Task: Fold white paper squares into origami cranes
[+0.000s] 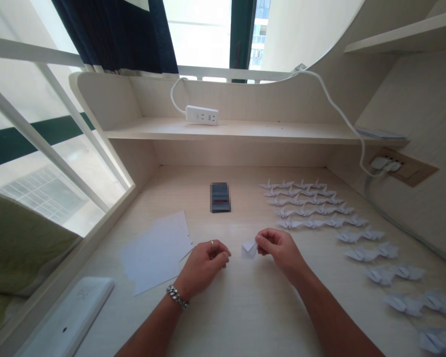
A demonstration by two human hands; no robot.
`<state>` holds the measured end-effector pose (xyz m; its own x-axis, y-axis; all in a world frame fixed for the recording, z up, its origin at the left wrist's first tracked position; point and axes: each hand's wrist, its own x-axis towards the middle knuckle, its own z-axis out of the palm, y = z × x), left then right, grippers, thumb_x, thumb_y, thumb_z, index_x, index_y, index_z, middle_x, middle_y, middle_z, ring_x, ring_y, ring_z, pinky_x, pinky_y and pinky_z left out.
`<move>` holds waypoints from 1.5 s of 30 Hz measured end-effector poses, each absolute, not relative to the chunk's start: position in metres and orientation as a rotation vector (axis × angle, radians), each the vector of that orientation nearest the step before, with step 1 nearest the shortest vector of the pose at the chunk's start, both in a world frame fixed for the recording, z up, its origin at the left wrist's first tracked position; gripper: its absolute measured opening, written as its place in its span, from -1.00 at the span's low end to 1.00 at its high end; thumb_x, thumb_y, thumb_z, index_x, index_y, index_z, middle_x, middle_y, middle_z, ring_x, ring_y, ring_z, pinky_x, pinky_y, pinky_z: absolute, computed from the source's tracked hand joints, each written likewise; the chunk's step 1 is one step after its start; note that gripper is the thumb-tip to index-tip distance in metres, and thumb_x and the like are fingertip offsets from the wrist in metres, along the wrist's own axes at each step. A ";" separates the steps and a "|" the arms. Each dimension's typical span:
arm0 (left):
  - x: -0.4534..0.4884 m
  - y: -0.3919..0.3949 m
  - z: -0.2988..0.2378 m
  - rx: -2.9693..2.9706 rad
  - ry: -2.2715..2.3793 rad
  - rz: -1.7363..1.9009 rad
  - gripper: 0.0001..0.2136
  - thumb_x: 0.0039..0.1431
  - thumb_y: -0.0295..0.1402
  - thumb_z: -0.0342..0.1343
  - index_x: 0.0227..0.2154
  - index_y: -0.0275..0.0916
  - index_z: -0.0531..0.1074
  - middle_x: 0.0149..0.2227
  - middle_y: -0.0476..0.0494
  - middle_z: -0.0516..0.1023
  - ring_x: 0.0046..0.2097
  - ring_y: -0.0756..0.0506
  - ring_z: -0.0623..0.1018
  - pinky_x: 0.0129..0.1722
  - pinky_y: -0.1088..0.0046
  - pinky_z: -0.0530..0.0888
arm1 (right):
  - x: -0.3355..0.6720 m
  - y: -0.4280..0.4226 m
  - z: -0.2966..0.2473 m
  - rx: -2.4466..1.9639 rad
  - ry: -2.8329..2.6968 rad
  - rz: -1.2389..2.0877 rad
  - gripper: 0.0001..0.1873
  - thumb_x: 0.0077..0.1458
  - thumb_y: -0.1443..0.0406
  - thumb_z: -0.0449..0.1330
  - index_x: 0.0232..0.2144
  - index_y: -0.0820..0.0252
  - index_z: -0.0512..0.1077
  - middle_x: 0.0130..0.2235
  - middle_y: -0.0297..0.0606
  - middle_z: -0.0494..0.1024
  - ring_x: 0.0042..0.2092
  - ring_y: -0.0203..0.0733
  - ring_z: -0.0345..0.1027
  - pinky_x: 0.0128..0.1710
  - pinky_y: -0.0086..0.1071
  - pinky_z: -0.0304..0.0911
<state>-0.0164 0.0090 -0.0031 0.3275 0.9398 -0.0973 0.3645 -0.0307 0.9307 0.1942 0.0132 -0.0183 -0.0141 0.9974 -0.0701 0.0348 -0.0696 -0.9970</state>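
My right hand [277, 244] pinches the right edge of a small folded white paper [249, 249] between thumb and fingers. The paper shows a triangular flap at its top and is held just above the desk or touching it; I cannot tell which. To its left, my left hand [206, 263] is closed, thumb against the curled fingers, with nothing visible in it and a gap to the folded paper. It wears a ring and a chain bracelet [177, 296]. Beside that hand lies a spread of white paper sheets [156, 253]. Rows of folded paper cranes [312, 210] stand on the right.
A dark, blurred-out box-like object [220, 197] lies at the desk's middle back. More paper cranes [405, 303] run down the right edge. A white flat case [70, 315] sits at front left. On the back shelf [263, 130] rests a power strip [201, 115]; a white cable [338, 109] hangs at right.
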 end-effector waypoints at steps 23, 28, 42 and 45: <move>-0.013 0.007 -0.002 1.700 1.225 0.763 -0.82 0.08 -0.30 0.05 -0.51 -0.25 0.46 -0.57 -0.02 0.46 -0.49 -0.02 0.38 -0.45 0.50 0.28 | 0.183 0.002 -0.011 -1.371 -1.650 1.211 -0.90 -0.08 0.37 0.14 -0.56 0.23 0.44 -0.54 -0.33 0.49 -0.46 -0.29 0.30 -0.45 -0.44 0.16; -0.013 0.007 -0.002 1.641 1.205 0.790 -0.82 0.07 -0.28 0.06 -0.52 -0.26 0.46 -0.59 -0.01 0.45 -0.51 -0.01 0.37 -0.47 0.51 0.28 | 0.179 0.001 -0.010 -1.312 -1.560 1.230 -0.86 0.02 0.26 0.16 -0.47 0.23 0.44 -0.48 -0.31 0.50 -0.42 -0.27 0.34 -0.39 -0.43 0.22; -0.019 0.009 -0.001 1.693 1.169 0.690 -0.81 0.07 -0.30 0.05 -0.47 -0.27 0.51 -0.52 -0.06 0.53 -0.44 -0.04 0.47 -0.41 0.50 0.35 | 0.190 0.002 -0.008 -1.336 -1.698 1.246 -0.84 0.05 0.27 0.15 -0.49 0.24 0.43 -0.50 -0.32 0.48 -0.43 -0.28 0.31 -0.43 -0.44 0.18; -0.013 0.005 -0.003 1.705 1.127 0.639 -0.76 0.08 -0.22 0.09 -0.39 -0.28 0.54 -0.45 -0.10 0.56 -0.41 -0.05 0.47 -0.43 0.51 0.34 | 0.185 -0.001 -0.008 -1.339 -1.768 1.236 -0.85 0.05 0.29 0.14 -0.49 0.23 0.45 -0.50 -0.31 0.50 -0.43 -0.28 0.31 -0.43 -0.44 0.16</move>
<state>-0.0134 0.0053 -0.0033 0.4363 0.8965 -0.0767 0.3938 -0.1136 0.9122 0.1849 -0.0010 -0.0078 -0.3166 0.9457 -0.0733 0.3937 0.0607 -0.9172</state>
